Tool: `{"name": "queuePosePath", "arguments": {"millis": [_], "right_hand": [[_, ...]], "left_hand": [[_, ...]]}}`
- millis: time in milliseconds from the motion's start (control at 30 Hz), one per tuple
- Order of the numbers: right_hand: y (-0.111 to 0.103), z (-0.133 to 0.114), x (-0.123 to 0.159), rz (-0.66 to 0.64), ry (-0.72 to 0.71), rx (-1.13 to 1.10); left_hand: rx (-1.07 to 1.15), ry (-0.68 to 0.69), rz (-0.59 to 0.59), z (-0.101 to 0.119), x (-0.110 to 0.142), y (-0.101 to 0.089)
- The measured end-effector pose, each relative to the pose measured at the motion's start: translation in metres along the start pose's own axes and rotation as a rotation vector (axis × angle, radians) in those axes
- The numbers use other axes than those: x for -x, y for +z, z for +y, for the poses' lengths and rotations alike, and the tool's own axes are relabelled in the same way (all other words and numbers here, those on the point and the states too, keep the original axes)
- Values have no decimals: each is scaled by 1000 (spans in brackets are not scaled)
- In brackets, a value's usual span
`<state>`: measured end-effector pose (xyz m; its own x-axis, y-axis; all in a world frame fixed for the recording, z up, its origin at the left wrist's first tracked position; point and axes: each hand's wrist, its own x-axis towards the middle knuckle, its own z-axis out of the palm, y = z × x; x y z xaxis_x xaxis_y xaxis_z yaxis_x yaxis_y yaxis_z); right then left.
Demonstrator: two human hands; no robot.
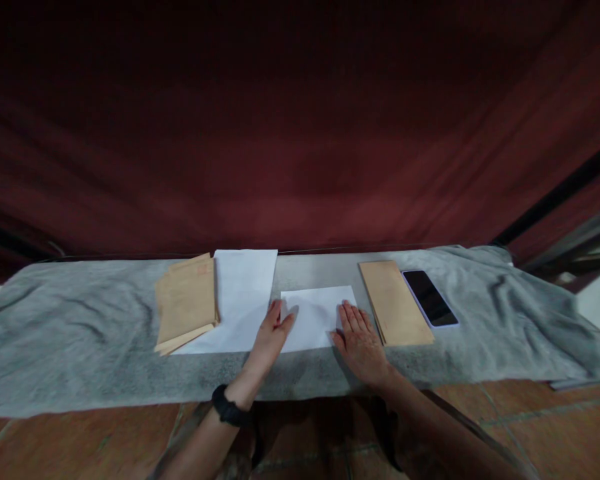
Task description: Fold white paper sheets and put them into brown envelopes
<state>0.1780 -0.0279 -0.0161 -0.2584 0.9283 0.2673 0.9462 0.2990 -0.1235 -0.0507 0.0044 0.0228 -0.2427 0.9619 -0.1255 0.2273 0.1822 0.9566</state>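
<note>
A white sheet of paper (316, 313), which looks folded, lies on the grey cloth in front of me. At its left edge rests my left hand (272, 333), a dark band around the wrist. Its thumb reaches over the paper, apart from the forefinger; the other fingers are partly hidden. Flat on the right edge of the same paper lies my right hand (360, 340), fingers stretched out. Left of my left hand is a larger white paper (245, 287), partly under a stack of brown envelopes (187, 300). More brown envelopes (397, 303) lie just right of my right hand.
A phone (430, 299) with a pale purple edge lies right of the envelopes. Grey cloth (80, 347) covers the long, narrow surface, wrinkled at both ends. Behind it hangs a dark red curtain (300, 153). Tiled floor (105, 440) shows below the front edge.
</note>
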Motion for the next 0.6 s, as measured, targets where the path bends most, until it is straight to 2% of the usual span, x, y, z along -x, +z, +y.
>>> {"name": "queuePosePath", "arguments": {"millis": [100,233,300,467,600], "right_hand": [[1,-1,-2,-23,21,-11],[-2,-1,-6,-32,29,-63],[-7,-3,-7,-39,-16,-126],[-25,-20,-11,-87,-250,-310],[-39,-27,-22,-41,-178,-445]], "left_hand": [[294,-206,8,13,-1,-8],[464,-333,-3,14,1,-8],[496,-345,-39,15,2,-5],[615,-307,-82,32,6,3],[750,-272,-161,47,11,8]]}}
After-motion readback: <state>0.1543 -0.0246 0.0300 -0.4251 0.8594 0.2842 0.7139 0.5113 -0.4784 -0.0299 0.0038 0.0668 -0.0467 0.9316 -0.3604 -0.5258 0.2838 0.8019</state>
